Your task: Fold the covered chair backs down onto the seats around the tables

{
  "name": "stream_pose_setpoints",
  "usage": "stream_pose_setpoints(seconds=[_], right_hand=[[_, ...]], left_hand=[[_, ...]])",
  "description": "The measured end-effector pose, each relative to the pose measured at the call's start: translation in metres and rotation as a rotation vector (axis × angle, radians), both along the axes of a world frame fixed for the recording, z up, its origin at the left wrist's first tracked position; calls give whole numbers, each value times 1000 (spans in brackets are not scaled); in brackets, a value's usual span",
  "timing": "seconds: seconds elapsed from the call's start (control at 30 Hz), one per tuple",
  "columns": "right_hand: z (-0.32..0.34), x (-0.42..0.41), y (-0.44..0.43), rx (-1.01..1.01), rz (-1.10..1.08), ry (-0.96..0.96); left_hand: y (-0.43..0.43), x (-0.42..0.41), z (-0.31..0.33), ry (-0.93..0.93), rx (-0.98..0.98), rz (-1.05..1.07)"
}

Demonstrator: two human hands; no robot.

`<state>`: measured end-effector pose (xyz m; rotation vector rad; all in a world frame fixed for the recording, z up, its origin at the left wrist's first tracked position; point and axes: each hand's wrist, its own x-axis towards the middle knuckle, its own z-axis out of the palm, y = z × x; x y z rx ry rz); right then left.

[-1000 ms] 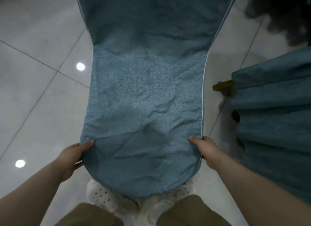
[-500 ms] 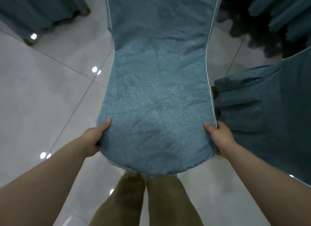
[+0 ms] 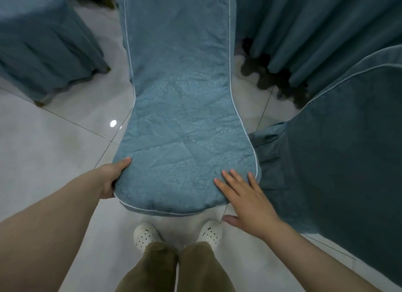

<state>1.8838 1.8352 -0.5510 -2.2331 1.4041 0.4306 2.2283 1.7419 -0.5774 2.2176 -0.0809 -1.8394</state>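
Person's left hand (image 3: 109, 179) grips the near left edge of the covered chair back (image 3: 182, 117), thumb on top; right hand (image 3: 250, 201) lies flat on its near right corner, fingers straight; the back stands directly before them. Judged: padded cloth over a stiff frame, light, cover may slip; hold both top corners. Count: one back in hand; one neighbouring covered chair (image 3: 352, 161) at right.

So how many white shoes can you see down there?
2. The left shoe and the right shoe stand on the tiled floor, just below the near edge of the chair back; trouser legs cover their heels.
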Motion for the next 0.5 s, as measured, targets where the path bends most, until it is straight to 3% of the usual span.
stream_pose_setpoints(seconds=[0.3,0.5], right_hand=[[73,2,-64,-227,-18,-116],[137,11,-108,-197,92,-59]], left_hand=[[-33,-18,77,0,20,-25],[-49,-9,134,-81,-18,-62]])
